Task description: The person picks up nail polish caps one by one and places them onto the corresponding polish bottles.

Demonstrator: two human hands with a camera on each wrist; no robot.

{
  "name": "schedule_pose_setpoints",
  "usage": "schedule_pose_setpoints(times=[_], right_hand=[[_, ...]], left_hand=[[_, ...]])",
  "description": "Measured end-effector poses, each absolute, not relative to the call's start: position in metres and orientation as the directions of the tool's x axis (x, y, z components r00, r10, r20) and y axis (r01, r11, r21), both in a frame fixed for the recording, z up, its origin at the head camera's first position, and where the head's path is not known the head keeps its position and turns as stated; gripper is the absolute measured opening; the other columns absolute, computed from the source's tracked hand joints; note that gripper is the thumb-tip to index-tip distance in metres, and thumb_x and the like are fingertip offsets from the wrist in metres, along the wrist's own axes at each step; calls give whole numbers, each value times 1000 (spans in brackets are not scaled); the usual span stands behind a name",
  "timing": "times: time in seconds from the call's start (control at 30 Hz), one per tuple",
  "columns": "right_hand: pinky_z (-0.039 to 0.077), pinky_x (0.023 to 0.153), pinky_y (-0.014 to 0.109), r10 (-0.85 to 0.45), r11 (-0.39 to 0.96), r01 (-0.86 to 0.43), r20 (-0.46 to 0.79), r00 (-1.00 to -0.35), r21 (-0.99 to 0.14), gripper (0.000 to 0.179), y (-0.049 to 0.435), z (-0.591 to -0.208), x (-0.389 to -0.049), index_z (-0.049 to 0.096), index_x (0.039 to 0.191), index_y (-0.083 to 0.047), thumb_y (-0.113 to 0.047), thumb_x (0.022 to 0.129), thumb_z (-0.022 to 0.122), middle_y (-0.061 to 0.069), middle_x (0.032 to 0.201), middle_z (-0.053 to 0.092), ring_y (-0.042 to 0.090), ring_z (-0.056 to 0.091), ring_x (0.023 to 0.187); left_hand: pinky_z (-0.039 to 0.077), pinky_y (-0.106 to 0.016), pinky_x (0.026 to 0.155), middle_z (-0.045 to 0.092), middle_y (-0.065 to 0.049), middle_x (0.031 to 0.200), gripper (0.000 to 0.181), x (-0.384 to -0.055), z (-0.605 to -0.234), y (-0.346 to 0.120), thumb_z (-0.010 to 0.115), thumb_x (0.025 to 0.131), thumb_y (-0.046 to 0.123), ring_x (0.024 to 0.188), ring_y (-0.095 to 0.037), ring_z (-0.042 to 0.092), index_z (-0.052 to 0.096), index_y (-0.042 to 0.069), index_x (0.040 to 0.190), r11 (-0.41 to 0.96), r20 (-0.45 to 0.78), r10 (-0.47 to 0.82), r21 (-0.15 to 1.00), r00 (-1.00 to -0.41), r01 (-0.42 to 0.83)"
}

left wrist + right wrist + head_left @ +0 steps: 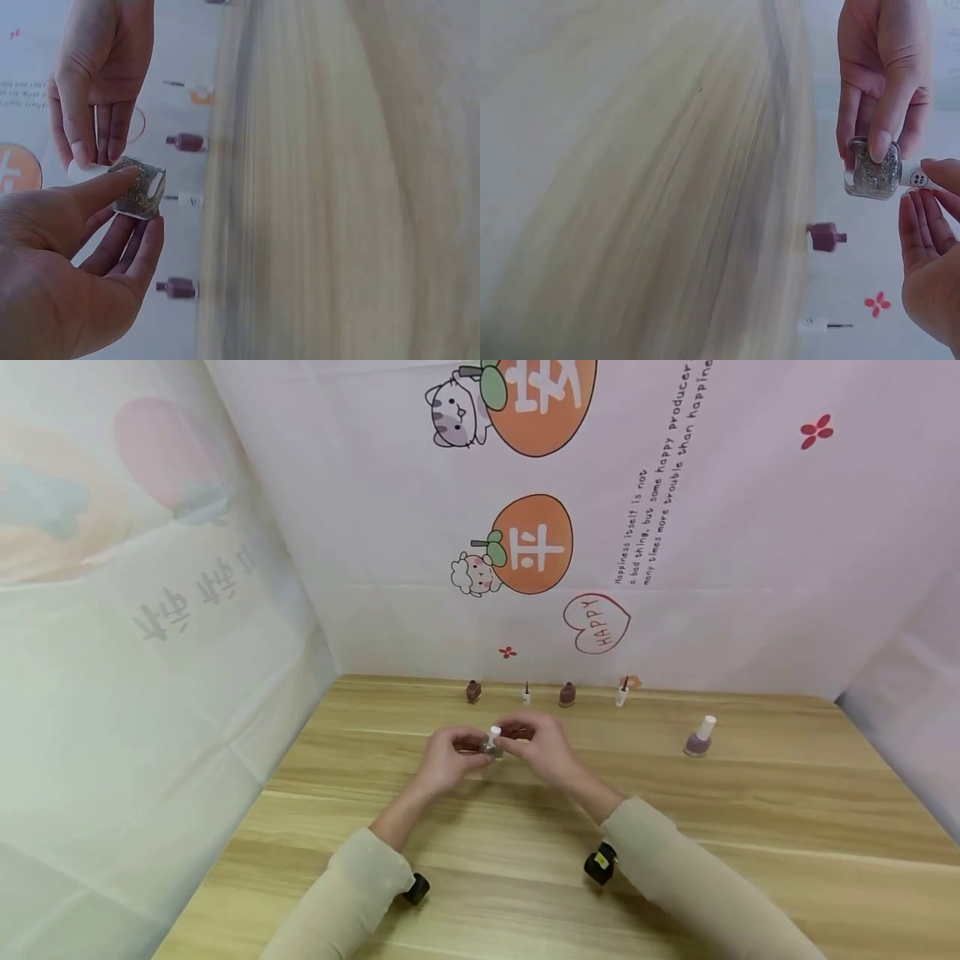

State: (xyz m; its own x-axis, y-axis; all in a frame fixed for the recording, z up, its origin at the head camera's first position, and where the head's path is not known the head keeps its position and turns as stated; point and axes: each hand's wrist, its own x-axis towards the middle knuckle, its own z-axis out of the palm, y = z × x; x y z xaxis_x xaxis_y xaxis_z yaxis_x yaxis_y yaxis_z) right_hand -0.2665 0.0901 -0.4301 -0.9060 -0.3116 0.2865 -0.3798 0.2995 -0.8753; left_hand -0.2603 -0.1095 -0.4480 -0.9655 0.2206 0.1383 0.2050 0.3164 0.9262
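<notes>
A clear nail polish bottle with glitter inside (874, 174) is held between both hands above the wooden table. My left hand (447, 757) grips its glass body, the thumb lying across the front in the left wrist view. The fingers of my right hand (542, 745) pinch the white cap (915, 174), which sits on the bottle's neck. In the right wrist view the cap has a small dark round label facing the camera. Bottle and cap are in line with each other.
Along the table's back edge stand two uncapped dark polish bottles (473, 692) (567, 695) and two white caps with brushes pointing up (527, 695) (622, 693). A mauve polish bottle with a white cap (698, 737) stands to the right. Printed cloth (390, 627) hangs behind the table.
</notes>
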Motion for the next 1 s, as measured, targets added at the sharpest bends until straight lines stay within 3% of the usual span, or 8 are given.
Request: schedule_pose_setpoints(times=[0.27,0.67,1.0], right_hand=[[59,84,37,-271,274,-330,257,-928,-903,20,47,-437,-289,75,111,-5,-8,92,78,8,105,75,23,71,97],[59,85,36,-305,308,-352,259,-916,-884,20,1,-443,-313,74,112,-4,-5,92,76,9,105,75,23,71,96],[58,87,35,-339,306,-357,249,-907,-883,12,-22,-451,-315,74,104,-2,-2,93,75,8,100,75,20,70,94]], left_hand=[[60,-35,85,76,-13,105,23,-270,-448,-140,82,84,-1,101,-30,73,76,1,106,309,126,91,940,-988,148],[59,-37,90,74,-21,109,27,-291,-459,-180,80,83,-6,104,-35,71,73,-6,109,332,151,34,931,-988,153],[60,-31,84,76,-18,101,21,-292,-468,-199,77,84,-12,95,-27,74,72,-6,103,286,118,39,950,-992,124]])
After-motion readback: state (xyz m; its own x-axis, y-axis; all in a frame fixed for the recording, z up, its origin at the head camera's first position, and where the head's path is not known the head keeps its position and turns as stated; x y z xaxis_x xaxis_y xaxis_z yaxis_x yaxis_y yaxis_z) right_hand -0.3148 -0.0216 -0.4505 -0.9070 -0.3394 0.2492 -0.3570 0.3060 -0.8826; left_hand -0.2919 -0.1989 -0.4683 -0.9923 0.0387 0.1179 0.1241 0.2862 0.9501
